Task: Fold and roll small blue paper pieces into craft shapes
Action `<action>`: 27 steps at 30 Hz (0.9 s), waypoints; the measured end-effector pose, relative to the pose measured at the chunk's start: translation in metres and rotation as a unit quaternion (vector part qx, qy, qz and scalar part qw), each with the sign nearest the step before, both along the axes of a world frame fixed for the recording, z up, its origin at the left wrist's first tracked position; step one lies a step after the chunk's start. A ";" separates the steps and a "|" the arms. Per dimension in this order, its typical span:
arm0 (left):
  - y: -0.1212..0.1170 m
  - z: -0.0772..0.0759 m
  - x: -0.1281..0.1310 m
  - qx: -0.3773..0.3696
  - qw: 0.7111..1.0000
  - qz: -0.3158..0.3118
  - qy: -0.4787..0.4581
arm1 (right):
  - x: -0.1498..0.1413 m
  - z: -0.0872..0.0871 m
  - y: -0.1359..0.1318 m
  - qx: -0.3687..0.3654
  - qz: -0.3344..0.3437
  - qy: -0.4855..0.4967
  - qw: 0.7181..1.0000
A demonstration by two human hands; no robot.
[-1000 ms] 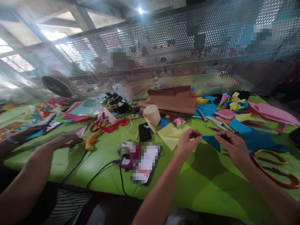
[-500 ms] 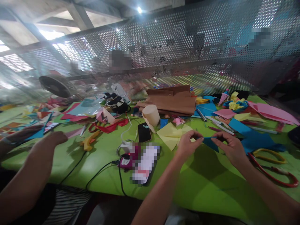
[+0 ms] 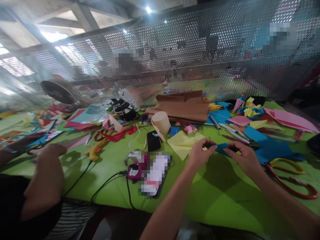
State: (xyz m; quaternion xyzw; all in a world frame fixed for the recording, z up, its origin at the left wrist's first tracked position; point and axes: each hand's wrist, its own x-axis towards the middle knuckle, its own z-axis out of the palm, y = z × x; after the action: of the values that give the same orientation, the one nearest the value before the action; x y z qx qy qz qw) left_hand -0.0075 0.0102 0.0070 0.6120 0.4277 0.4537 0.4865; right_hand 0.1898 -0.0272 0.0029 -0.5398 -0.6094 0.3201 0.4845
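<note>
A small piece of folded blue paper (image 3: 222,149) hangs between my two hands, above the green tabletop. My left hand (image 3: 201,151) pinches its left end between thumb and fingertips. At its right end, my right hand (image 3: 241,153) has thumb and fingers closed on it. Yellow paper (image 3: 183,143) lies just behind my left hand. Right of my right hand are a larger blue sheet (image 3: 272,148) and red-and-yellow-handled scissors (image 3: 305,190). Fingers cover both ends of the small piece.
At the left, a co-worker's arm (image 3: 50,166) reaches over the green table (image 3: 105,180), near black-handled scissors. A glue gun (image 3: 94,152), a power strip (image 3: 135,172) with cords and a phone (image 3: 156,175) lie left of me. Brown paper (image 3: 180,111) sits at the back, before a perforated metal screen.
The blue paper between my fingers has gone from a hanging triangle to a smaller, flatter shape. The co-worker's forearm at the left has shifted, and black-handled scissors now show there.
</note>
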 end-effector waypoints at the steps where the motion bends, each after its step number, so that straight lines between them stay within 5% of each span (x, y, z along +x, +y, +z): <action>1: 0.000 0.000 0.000 0.003 1.000 -0.004 0.004 | 0.000 0.000 0.000 -0.003 -0.001 0.002 1.000; 11: 0.006 -0.010 0.001 -0.082 0.990 0.005 -0.119 | 0.001 0.001 -0.001 -0.017 -0.034 0.020 0.999; 20: 0.002 -0.005 -0.002 -0.158 0.973 -0.002 -0.167 | 0.003 0.002 -0.003 0.007 0.008 0.059 0.998; 27: 0.000 -0.002 -0.003 -0.163 0.975 -0.030 -0.150 | 0.004 0.001 -0.003 0.018 -0.020 0.034 0.999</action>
State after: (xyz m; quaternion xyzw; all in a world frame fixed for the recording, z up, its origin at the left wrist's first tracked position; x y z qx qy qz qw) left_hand -0.0102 0.0099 0.0054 0.4625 0.3994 0.4497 0.6514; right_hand 0.1936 -0.0302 0.0043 -0.5321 -0.5873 0.3173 0.5209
